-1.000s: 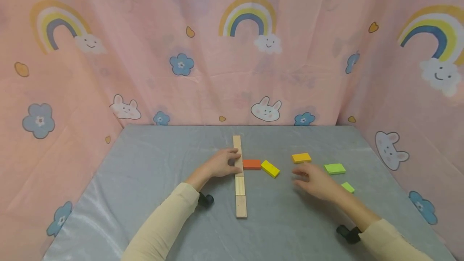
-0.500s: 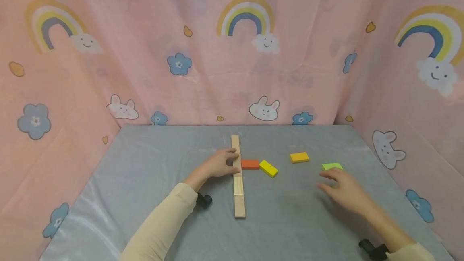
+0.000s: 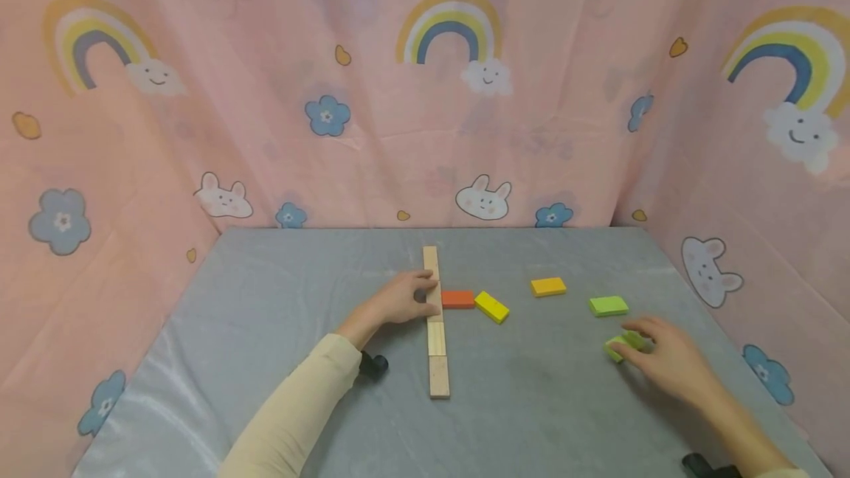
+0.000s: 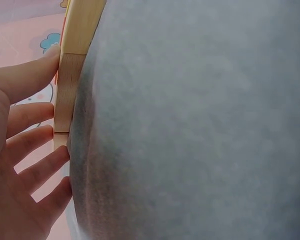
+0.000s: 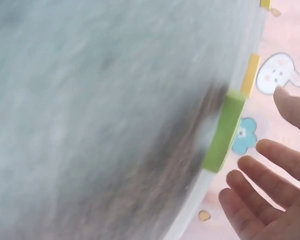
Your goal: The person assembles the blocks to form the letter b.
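A straight row of plain wooden blocks (image 3: 437, 341) lies on the grey cloth. My left hand (image 3: 396, 299) rests its thumb and fingertips on the middle of that row, fingers spread in the left wrist view. An orange-red block (image 3: 458, 299) meets the row's right side, and a slanted yellow block (image 3: 491, 307) touches or nearly touches its far end. Over at the right, my right hand (image 3: 674, 360) hovers around a light green block (image 3: 616, 350), partly hidden by the fingers. In the right wrist view, thumb and fingers are apart, clear of the green block (image 5: 225, 132).
A second light green block (image 3: 608, 306) lies just behind the right hand's block. Farther left and back is an amber block (image 3: 548, 287). Pink patterned curtain (image 3: 372, 168) stands behind and beside the grey-covered table (image 3: 299, 264).
My right hand has moved right and toward me, from beside the amber block to the nearer green block. The left hand stays on the wooden row.
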### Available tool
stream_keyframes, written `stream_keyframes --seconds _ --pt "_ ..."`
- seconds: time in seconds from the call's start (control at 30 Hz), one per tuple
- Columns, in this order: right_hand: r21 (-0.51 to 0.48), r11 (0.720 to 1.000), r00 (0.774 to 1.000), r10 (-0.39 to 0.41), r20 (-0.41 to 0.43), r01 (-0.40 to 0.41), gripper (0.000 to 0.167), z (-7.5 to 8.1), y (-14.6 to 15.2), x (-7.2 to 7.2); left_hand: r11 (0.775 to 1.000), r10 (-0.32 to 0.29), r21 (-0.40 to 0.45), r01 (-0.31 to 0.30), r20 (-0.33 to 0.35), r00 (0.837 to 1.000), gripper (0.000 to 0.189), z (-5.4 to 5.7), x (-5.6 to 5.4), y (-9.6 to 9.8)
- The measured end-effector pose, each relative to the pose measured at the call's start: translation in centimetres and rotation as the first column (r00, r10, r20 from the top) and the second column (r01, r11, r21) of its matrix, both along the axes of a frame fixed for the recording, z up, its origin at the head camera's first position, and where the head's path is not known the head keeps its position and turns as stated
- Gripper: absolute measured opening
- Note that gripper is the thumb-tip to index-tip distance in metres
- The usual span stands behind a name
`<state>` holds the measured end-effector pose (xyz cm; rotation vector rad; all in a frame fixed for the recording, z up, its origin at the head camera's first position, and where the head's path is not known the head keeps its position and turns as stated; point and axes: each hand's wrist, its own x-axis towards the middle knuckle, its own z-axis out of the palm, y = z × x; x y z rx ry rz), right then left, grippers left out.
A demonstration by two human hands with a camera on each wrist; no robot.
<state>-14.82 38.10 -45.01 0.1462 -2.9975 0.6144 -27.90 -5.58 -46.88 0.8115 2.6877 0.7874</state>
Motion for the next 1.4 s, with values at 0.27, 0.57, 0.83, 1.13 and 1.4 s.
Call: stream_keyframes --seconds 0.27,0.57,0.83,1.13,1.4 --pt "0.025 0.999 0.995 -0.034 0.098 0.032 0.074 -0.5 1.0 -0.2 1.000 -0.003 -0.007 0.003 -0.002 1.000 0.062 0.0 0.0 -0.1" --pt "0.039 0.999 0.993 -0.039 0.110 0.035 0.072 -0.8 0.7 -0.7 1.000 0.005 -0.012 -0.005 -0.006 1.000 0.062 0.1 0.0 0.0" --pt "-0.009 0.999 0.998 0.041 0.048 -0.041 0.056 -0.6 -0.6 -0.8 1.000 0.000 -0.016 -0.001 -0.004 1.000 0.063 0.2 -0.1 -0.1" --pt "-0.081 0.989 0.991 0.128 0.038 -0.125 0.055 -0.3 -2.9 -1.8 1.000 0.002 -0.012 -0.002 -0.002 1.000 0.063 0.2 0.1 0.0" --pt "-0.130 0.977 0.983 0.175 0.055 -0.167 0.054 0.0 -5.3 -2.5 1.000 -0.003 0.013 0.003 0.001 1.000 0.061 0.2 0.1 0.0"
